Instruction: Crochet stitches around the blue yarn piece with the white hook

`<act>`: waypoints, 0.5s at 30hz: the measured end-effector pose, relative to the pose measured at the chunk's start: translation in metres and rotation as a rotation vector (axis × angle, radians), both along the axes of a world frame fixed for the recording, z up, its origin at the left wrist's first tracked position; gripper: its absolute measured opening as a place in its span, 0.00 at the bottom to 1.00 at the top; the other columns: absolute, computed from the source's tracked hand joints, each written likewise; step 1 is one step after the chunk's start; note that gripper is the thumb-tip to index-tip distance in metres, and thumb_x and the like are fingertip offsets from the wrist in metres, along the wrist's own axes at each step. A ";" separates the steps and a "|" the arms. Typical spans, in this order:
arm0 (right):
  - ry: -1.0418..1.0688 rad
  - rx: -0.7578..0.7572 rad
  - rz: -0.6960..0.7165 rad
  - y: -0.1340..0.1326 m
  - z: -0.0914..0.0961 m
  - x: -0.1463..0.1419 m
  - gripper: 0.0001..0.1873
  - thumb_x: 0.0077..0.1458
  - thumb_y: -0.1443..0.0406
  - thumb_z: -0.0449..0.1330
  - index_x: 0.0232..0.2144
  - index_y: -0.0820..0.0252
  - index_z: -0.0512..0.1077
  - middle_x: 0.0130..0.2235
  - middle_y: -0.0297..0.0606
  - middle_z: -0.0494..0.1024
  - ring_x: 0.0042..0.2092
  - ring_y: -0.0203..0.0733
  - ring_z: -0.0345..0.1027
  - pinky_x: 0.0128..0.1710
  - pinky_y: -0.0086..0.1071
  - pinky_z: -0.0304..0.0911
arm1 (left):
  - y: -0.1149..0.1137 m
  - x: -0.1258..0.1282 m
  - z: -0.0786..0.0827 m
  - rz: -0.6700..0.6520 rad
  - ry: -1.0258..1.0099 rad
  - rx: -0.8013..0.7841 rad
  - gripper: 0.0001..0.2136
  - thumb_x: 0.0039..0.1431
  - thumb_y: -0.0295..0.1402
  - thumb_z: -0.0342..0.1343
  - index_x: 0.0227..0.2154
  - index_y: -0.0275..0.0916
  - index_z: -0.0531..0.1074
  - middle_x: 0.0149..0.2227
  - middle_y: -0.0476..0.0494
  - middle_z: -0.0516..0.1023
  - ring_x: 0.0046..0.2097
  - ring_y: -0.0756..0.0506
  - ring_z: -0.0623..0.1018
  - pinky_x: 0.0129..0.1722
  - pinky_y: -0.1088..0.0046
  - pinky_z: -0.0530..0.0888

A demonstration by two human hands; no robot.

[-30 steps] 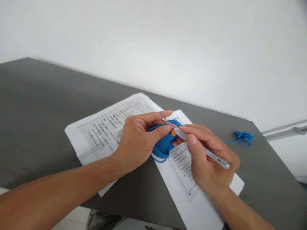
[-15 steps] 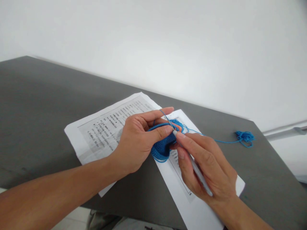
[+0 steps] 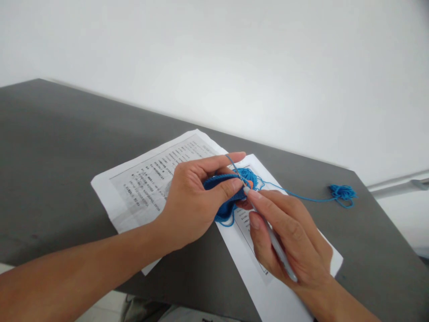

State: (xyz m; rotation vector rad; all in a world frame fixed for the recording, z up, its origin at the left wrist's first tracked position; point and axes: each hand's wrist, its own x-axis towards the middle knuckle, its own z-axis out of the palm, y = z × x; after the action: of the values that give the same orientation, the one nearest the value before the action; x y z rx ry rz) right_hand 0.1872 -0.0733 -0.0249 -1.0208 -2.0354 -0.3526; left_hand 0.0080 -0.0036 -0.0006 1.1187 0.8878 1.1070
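Note:
A blue crocheted piece point(image 3: 228, 209) is pinched in my left hand point(image 3: 194, 197), with the thumb on its near face. A strand of blue yarn runs over the stretched index finger of that hand. My right hand point(image 3: 291, 237) grips a grey-handled crochet hook point(image 3: 279, 250) much like a pen. The hook's tip meets the top edge of the piece, right beside the left thumb. A small orange thing point(image 3: 250, 184) peeks out behind the tip, mostly covered. Behind the piece lies a loose heap of blue yarn point(image 3: 250, 175).
Two printed paper sheets point(image 3: 134, 197) lie under my hands on the dark grey table point(image 3: 67, 147). A small bundle of blue yarn point(image 3: 342, 192) rests to the right, joined by a strand. The white wall point(image 3: 214, 67) rises behind the table's far edge.
The crocheted piece has tilted in my left hand, so its inner spiral shows less. The orange thing is more covered now. Both hands have shifted only slightly.

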 end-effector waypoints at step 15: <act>-0.001 -0.010 0.019 -0.002 0.003 -0.001 0.31 0.61 0.77 0.67 0.66 0.67 0.72 0.51 0.53 0.85 0.49 0.53 0.83 0.47 0.45 0.85 | 0.000 0.000 -0.005 -0.103 -0.214 -0.068 0.16 0.58 0.30 0.74 0.49 0.44 0.88 0.37 0.47 0.90 0.40 0.46 0.87 0.46 0.70 0.82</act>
State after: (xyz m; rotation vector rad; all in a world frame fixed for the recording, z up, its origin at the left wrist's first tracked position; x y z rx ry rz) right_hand 0.1863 -0.0754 -0.0217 -1.0066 -2.0478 -0.3334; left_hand 0.0078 -0.0039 -0.0059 0.9591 0.6878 1.0808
